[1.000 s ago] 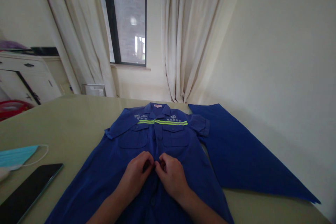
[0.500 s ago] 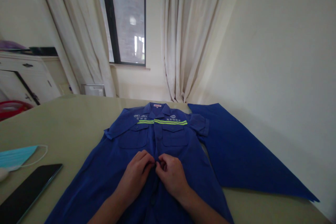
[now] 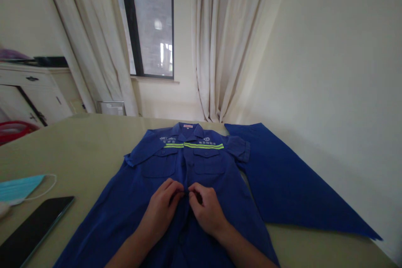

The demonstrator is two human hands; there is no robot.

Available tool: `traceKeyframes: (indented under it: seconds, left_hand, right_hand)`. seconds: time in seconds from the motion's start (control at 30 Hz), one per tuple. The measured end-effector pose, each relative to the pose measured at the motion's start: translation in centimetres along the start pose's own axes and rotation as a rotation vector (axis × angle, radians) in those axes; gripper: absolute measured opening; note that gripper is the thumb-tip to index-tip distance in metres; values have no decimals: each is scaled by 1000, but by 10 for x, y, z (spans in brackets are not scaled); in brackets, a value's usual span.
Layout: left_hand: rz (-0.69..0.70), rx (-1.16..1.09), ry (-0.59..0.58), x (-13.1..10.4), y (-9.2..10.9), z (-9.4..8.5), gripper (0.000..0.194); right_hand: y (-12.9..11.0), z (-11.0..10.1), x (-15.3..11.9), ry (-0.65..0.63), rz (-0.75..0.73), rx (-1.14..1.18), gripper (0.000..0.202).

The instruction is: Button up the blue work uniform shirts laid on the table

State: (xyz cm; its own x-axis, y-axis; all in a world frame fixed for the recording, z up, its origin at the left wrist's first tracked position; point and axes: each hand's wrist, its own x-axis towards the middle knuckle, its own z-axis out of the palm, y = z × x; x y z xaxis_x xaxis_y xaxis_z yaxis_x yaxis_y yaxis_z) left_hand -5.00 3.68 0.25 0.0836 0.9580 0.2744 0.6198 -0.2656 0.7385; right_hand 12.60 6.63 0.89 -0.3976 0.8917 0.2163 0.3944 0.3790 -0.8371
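Observation:
A blue short-sleeved shirt [image 3: 207, 163] with a yellow-green reflective stripe and white printing lies face up, collar away from me. Both hands meet at its front placket, below the chest pockets. My left hand [image 3: 166, 203] pinches the placket edge between thumb and fingers. Just to its right, my right hand [image 3: 205, 205] pinches the other edge with curled fingers. The fingertips nearly touch, and whatever small part of the placket lies between them is hidden.
Folded blue cloth [image 3: 282, 184] lies right of the shirt, partly under its sleeve. On the left of the table [image 3: 94, 146] are a black phone [image 3: 37, 228] and a light-blue mask [image 3: 21, 188]. Behind stand curtains [image 3: 213, 42] and a window.
Both hands have stayed at the placket. The right hand's fingertips have shifted very slightly, with its thumb a little higher.

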Motion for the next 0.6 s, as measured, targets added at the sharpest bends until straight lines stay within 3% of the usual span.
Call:
traceKeyframes:
  seconds: [0.6]
  left_hand:
    - [-14, -49, 4, 1, 1, -2, 17]
  right_hand:
    - [7, 6, 4, -12, 80, 60, 11]
